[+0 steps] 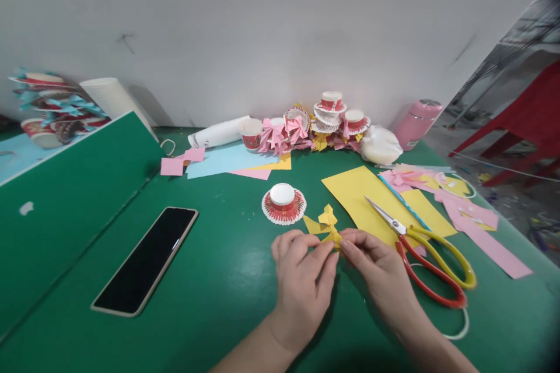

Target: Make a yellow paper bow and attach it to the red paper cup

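Observation:
Between my two hands is a small folded yellow paper bow (329, 222), its tips spreading up and to the left. My left hand (303, 271) pinches its lower left side between thumb and fingers. The thumb and fingers of my right hand (377, 262) close on its lower right side. Just behind my left hand stands a small hat (283, 204) made of a paper cup with a fringed red and white brim. Scissors (420, 253) with red and yellow handles lie to the right of my right hand, partly over a yellow paper sheet (354, 192).
A phone (146, 262) lies at the left beside a green divider (87, 186). Decorated cup hats (330, 111), a pink bottle (415, 122) and stacked white cups (219, 133) stand or lie along the wall. Pink paper strips (485, 233) and a blue pencil (405, 201) are at the right.

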The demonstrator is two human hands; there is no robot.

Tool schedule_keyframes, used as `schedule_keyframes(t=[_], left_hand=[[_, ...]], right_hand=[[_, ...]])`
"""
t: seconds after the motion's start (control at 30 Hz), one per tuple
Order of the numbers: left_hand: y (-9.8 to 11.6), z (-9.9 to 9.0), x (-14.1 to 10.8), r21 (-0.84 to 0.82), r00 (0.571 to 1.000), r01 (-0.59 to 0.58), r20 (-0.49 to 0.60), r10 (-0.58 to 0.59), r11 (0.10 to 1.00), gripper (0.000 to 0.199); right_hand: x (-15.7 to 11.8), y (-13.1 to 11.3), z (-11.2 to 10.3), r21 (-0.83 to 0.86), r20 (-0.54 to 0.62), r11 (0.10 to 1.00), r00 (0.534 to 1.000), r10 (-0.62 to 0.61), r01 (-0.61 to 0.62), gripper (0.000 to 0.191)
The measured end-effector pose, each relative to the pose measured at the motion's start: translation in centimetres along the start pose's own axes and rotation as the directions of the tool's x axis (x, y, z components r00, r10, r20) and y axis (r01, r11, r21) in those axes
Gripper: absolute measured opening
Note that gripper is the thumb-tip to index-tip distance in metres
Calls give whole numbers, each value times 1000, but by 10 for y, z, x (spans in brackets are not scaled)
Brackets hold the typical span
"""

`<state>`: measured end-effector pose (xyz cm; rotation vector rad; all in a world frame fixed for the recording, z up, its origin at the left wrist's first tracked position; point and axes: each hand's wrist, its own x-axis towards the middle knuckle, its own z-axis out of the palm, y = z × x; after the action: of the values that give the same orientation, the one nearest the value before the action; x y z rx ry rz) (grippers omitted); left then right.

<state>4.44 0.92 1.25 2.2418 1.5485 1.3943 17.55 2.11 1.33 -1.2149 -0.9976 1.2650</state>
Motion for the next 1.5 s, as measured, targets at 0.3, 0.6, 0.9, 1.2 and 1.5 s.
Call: schedule_keyframes(t=[0.3,0.6,0.9,1.2,1.5], left_hand=[[2,2,-1,51,998,39,41,-42,998,17],[4,1,3,-94,977,186,121,-174,978,16],[2,0,5,-237,957,275,156,-243,932,14],[1,1,4,-313,926,372,197,-324,874,13],[3,1,6,-331,882,465,255,-397,821,15]], right_hand=[[-8,9,8,115,21,993,1000,-19,17,14],[-10,10,7,79,40,995,997,-70,67,14],[-8,13,4,104,38,992,997,-70,66,10],[-8,16,6,136,33,990,999,-39,34,8],[-7,12,7,157,4,986,999,51,-51,19]])
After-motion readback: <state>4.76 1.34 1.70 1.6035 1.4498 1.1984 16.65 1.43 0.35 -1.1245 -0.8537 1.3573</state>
